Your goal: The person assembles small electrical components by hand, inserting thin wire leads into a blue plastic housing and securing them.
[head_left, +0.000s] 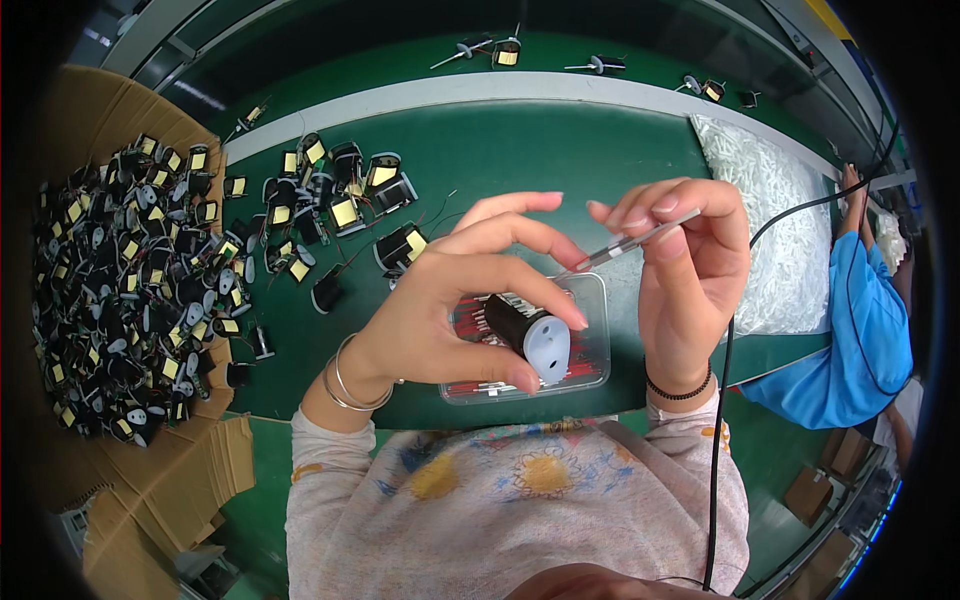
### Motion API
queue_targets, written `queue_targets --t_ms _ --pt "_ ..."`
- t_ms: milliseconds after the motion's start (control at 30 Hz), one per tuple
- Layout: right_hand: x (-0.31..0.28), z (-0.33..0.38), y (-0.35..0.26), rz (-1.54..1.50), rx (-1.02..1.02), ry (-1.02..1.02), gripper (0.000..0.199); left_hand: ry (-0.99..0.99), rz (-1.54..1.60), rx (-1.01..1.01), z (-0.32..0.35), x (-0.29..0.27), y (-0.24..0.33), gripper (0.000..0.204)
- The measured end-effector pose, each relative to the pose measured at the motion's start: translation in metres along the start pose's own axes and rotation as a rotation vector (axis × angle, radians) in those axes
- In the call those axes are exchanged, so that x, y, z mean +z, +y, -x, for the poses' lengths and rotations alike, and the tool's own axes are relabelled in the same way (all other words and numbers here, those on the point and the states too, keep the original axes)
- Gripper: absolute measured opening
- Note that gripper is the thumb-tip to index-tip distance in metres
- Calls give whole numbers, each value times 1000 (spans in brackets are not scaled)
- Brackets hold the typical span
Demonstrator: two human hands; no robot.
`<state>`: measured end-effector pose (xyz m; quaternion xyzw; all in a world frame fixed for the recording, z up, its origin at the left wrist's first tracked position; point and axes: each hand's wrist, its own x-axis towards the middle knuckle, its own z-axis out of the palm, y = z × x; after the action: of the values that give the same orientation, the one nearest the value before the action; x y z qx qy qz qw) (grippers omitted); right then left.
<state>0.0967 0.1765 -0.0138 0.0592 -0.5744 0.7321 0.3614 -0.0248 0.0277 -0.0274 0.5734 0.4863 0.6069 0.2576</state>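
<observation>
My left hand [425, 315] is closed round a small black cylindrical part [512, 320], thumb and forefinger gripping it. Its light grey round end cap, which has holes in it, faces right and toward me. Between the fingertips of my right hand [695, 260] is a thin pale tube [625, 245], slanting down to the left. The tube's lower end lies close to my left middle fingertip; whether they touch I cannot tell. Below both hands sits a clear plastic container [605, 345] of slim red and white pieces, partly hidden by my left hand.
Similar black parts with yellow pads lie in a loose group [343, 212] left of my hands. A cardboard box [105, 95] at far left holds many more. A clear bag of white pieces [770, 240] stands right. A black cable [722, 450] hangs there, near a person in blue [840, 345].
</observation>
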Motion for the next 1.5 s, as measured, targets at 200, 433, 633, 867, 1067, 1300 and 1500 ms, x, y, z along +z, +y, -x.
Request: queue_targets --t_ms 200,433,633,867,1067,1300,1500 --pt "4 -5 -7 148 14 -123 25 50 85 -29 0 -1 2 42" --pt "5 -12 -10 463 -117 -165 19 25 58 -51 1 -3 5 44" --pt "-4 -13 -12 547 -72 -286 12 20 78 -129 2 0 4 47" --pt "-5 -14 -15 486 27 -266 11 5 95 -156 0 -1 4 47" --pt "-8 -13 -13 540 -109 -238 11 23 225 -180 3 -2 2 46" --pt "-17 4 -33 411 -429 57 22 160 30 -91 3 14 7 49" --pt "5 13 -34 549 -489 -53 26 212 -278 213 6 10 -2 46"
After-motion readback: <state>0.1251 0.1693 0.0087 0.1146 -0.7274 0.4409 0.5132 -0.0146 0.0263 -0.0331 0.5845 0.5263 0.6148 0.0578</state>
